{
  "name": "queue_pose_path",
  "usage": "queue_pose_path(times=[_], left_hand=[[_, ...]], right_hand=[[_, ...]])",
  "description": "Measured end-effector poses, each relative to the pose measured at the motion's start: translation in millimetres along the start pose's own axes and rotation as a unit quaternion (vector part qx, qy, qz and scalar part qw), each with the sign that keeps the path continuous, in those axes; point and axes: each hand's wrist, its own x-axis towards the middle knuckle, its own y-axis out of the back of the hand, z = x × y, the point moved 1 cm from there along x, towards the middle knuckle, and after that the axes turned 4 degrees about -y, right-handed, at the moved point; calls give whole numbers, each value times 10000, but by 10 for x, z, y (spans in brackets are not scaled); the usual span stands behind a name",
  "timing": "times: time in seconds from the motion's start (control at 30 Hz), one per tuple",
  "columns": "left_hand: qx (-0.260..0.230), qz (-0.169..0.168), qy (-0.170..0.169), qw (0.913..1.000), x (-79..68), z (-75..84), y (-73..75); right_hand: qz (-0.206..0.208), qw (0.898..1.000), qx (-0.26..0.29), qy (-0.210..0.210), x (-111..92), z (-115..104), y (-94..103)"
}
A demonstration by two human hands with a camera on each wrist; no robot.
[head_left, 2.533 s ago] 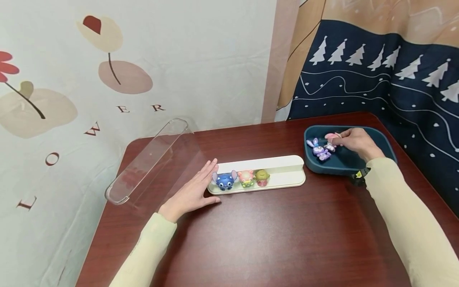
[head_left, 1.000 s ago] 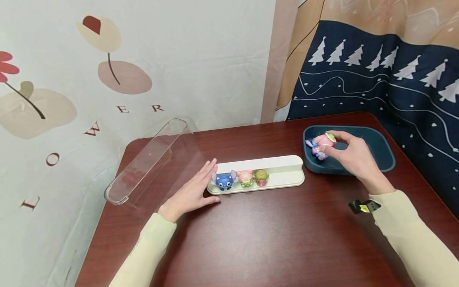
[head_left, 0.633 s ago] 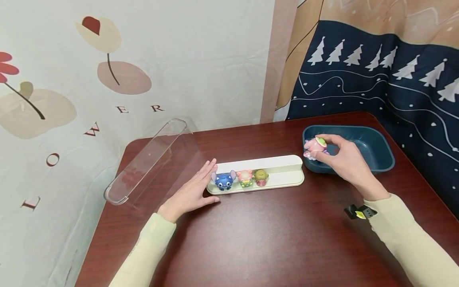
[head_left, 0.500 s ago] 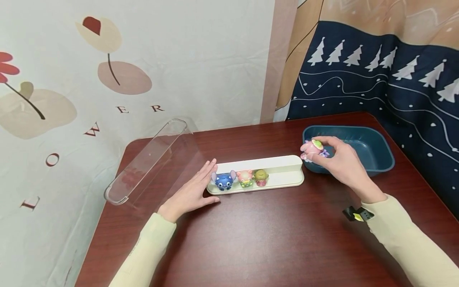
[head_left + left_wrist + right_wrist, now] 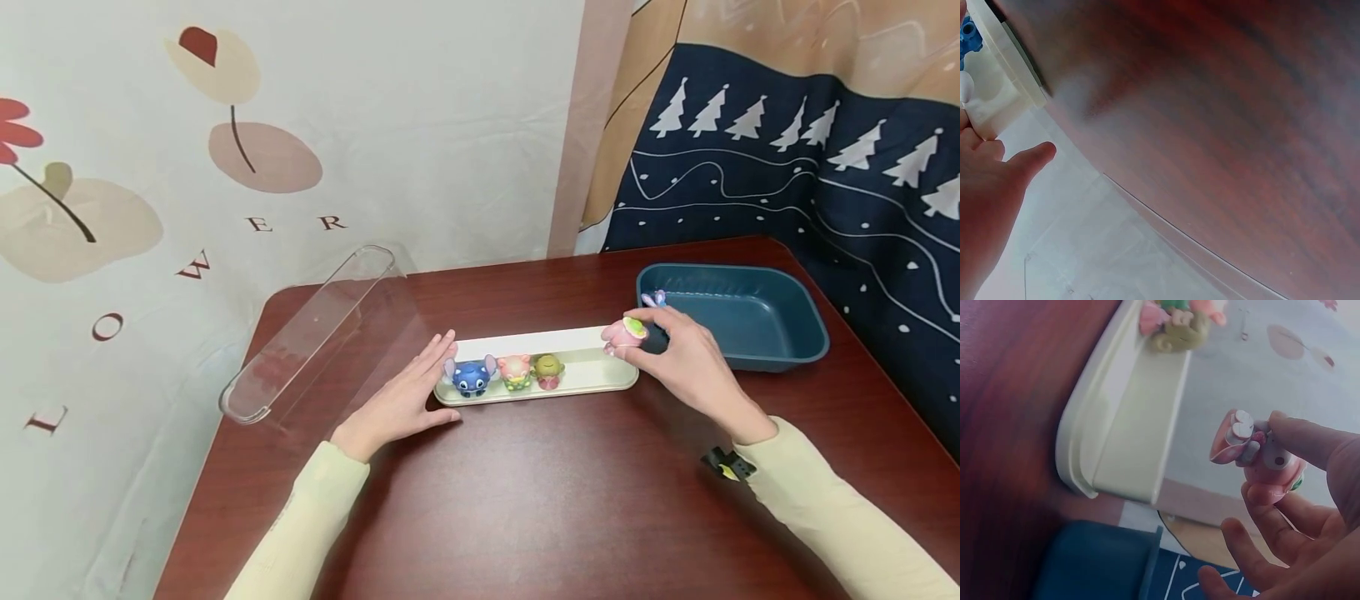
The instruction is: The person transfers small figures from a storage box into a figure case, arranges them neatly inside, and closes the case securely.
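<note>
My right hand (image 5: 693, 362) pinches a small pink figurine (image 5: 624, 333) with a green patch on top, over the right end of a long cream display base (image 5: 600, 379). In the right wrist view, thumb and fingertips grip the pink figurine (image 5: 1266, 462) clear of the base. On the base's left part stand a blue big-eared figurine (image 5: 471, 379), a pink one with a green body (image 5: 515, 372) and an olive-haired one (image 5: 548, 371). My left hand (image 5: 397, 408) lies with straight fingers against the base's left end, thumb spread along the front.
A dark teal bin (image 5: 750, 362) stands at the right; a purple rabbit figurine's ears (image 5: 654, 298) show inside, its body hidden behind my right hand. A clear plastic cover (image 5: 307, 342) lies at the left by the wall cloth. The tabletop (image 5: 540, 492) is reddish-brown.
My right hand picked the pink figurine out of the teal bin and carried it left and nearer, to above the base's right end. The left hand has stayed put.
</note>
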Motion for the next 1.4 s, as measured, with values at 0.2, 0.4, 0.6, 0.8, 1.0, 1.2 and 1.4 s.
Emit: queue_pose_path(times=[0.2,0.4,0.6,0.8,1.0,1.2,1.4], left_hand=[[-35,24,12,10000,-19,-5,-13],[-41,-40,54,10000,-14,-18,-22],[-34,-60,52,10000,-8,-17,-18],[-68,-32,20,10000,7,1,-1],[-78,15,-35,10000,7,14,14],[-59,40,-62,10000,10,5,2],[-47,-42,51,10000,2,-7,-2]], right_hand=[[219,9975,-335,584,-13,-18,-166],[278,9950,-481,835,-9,-29,-305],[358,9901,-663,1185,-7,-17,-434],[583,9819,-932,1541,-5,-2,-542],[655,9783,-1022,1682,1,2,-613],[603,9789,-1252,1501,7,20,-664],[615,9762,-1502,1441,14,40,-696]])
